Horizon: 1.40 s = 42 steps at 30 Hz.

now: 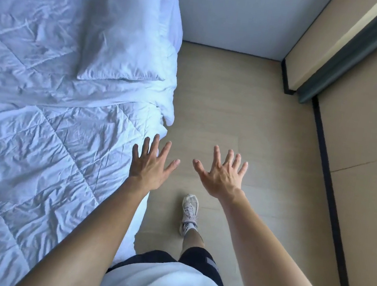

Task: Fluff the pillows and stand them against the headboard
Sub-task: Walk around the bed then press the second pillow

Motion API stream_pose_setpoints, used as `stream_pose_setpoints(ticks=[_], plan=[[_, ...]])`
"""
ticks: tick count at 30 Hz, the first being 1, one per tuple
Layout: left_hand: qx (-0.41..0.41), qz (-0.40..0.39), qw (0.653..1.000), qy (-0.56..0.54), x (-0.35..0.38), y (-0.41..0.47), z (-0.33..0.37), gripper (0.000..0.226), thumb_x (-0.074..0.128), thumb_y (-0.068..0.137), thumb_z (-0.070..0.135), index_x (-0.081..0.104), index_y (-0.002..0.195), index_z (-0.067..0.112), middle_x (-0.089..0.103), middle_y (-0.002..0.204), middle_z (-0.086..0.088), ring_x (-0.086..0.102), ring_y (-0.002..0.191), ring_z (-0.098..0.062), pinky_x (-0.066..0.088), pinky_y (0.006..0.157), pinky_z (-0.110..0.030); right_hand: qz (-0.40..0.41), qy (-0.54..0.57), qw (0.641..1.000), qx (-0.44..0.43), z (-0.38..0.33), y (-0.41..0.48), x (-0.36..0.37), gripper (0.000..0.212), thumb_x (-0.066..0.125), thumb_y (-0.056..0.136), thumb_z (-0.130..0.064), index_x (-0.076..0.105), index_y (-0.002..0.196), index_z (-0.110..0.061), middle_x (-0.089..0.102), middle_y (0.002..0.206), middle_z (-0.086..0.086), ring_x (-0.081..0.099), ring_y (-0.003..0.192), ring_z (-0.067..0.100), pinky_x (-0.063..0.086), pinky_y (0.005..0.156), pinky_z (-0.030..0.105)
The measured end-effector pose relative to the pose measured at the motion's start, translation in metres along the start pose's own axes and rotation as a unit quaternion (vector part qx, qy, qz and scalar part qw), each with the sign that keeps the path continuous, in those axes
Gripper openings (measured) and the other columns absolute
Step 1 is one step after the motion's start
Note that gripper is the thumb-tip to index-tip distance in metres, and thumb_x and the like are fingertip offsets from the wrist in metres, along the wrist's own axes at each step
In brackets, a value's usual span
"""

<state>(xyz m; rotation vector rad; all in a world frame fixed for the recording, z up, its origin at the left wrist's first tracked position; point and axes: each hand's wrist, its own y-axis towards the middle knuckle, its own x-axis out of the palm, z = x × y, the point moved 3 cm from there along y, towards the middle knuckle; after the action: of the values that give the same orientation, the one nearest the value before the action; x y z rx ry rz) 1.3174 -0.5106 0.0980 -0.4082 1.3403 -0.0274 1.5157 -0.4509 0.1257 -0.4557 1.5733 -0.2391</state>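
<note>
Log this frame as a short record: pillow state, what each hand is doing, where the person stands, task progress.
pillow: one white pillow lies flat on the duvet, near the bed's right edge
headboard: not clearly in view
left hand: open, fingers spread, empty, above the bed's edge
right hand: open, fingers spread, empty, above the floor
person: stands beside the bed, one shoe forward
progress: pillow not yet touched or stood up
</note>
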Motion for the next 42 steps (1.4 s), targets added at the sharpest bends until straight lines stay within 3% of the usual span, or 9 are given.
stream_pose_setpoints(ticks=[12, 21, 24, 27, 31, 39, 42], plan=[[-0.109, 0.014, 0.992, -0.055, -0.052, 0.164, 0.024, 0.069, 0.028, 0.1, 0.066, 0.025, 0.158, 0.03, 0.014, 0.168, -0.009, 0.016, 0.152, -0.034, 0.017, 0.121, -0.057, -0.031, -0.075, 0.99, -0.117, -0.029, 0.2, -0.078, 0.093, 0.013, 0.087, -0.084, 0.011, 0.16, -0.026, 0.018, 0.162, 0.021, 0.012, 0.15, 0.039, 0.002, 0.12, 0.06], [-0.172, 0.008, 0.982, -0.081, -0.083, 0.272, -0.017, 0.071, 0.027, 0.1, 0.067, 0.02, 0.16, 0.03, 0.009, 0.169, -0.009, 0.012, 0.154, -0.035, 0.013, 0.122, -0.057, -0.047, -0.111, 0.976, -0.182, -0.094, 0.325, -0.118, 0.094, 0.013, 0.087, -0.085, 0.012, 0.16, -0.025, 0.017, 0.162, 0.021, 0.018, 0.148, 0.038, 0.012, 0.119, 0.058], [-0.197, 0.029, 0.977, -0.081, -0.096, 0.318, -0.043, 0.072, 0.028, 0.099, 0.068, 0.026, 0.159, 0.028, 0.017, 0.168, -0.011, 0.019, 0.153, -0.036, 0.018, 0.12, -0.059, -0.049, -0.118, 0.973, -0.195, -0.124, 0.375, -0.136, 0.094, 0.015, 0.087, -0.085, 0.011, 0.16, -0.025, 0.017, 0.162, 0.02, 0.02, 0.147, 0.038, 0.017, 0.117, 0.056], [-0.217, 0.041, 0.97, -0.098, -0.113, 0.361, -0.069, 0.08, 0.016, 0.094, 0.072, 0.031, 0.158, 0.026, 0.023, 0.167, -0.014, 0.024, 0.152, -0.039, 0.022, 0.118, -0.061, -0.057, -0.132, 0.968, -0.207, -0.157, 0.422, -0.158, 0.093, 0.017, 0.088, -0.084, 0.01, 0.16, -0.025, 0.014, 0.163, 0.02, 0.018, 0.147, 0.038, 0.02, 0.116, 0.054], [-0.257, 0.017, 0.961, -0.106, -0.137, 0.414, -0.107, 0.074, 0.023, 0.099, 0.069, 0.018, 0.161, 0.029, 0.011, 0.17, -0.01, 0.014, 0.155, -0.036, 0.016, 0.122, -0.057, -0.07, -0.145, 0.96, -0.231, -0.209, 0.475, -0.194, 0.092, 0.022, 0.089, -0.082, 0.008, 0.159, -0.025, 0.01, 0.165, 0.019, 0.015, 0.149, 0.038, 0.023, 0.117, 0.052], [-0.332, 0.029, 0.929, -0.162, -0.173, 0.484, -0.159, 0.073, 0.022, 0.1, 0.068, 0.01, 0.162, 0.031, 0.006, 0.171, -0.008, 0.009, 0.156, -0.034, 0.013, 0.123, -0.055, -0.067, -0.168, 0.933, -0.312, -0.316, 0.556, -0.242, 0.092, 0.025, 0.089, -0.081, 0.006, 0.16, -0.026, 0.013, 0.163, 0.016, 0.018, 0.146, 0.035, 0.025, 0.116, 0.049], [-0.362, 0.036, 0.912, -0.19, -0.182, 0.505, -0.177, 0.073, 0.02, 0.1, 0.068, 0.005, 0.162, 0.032, 0.002, 0.171, -0.007, 0.006, 0.156, -0.033, 0.009, 0.124, -0.055, -0.081, -0.185, 0.914, -0.352, -0.36, 0.581, -0.246, 0.092, 0.025, 0.09, -0.08, 0.005, 0.161, -0.026, 0.008, 0.165, 0.016, 0.012, 0.15, 0.036, 0.02, 0.119, 0.051]])
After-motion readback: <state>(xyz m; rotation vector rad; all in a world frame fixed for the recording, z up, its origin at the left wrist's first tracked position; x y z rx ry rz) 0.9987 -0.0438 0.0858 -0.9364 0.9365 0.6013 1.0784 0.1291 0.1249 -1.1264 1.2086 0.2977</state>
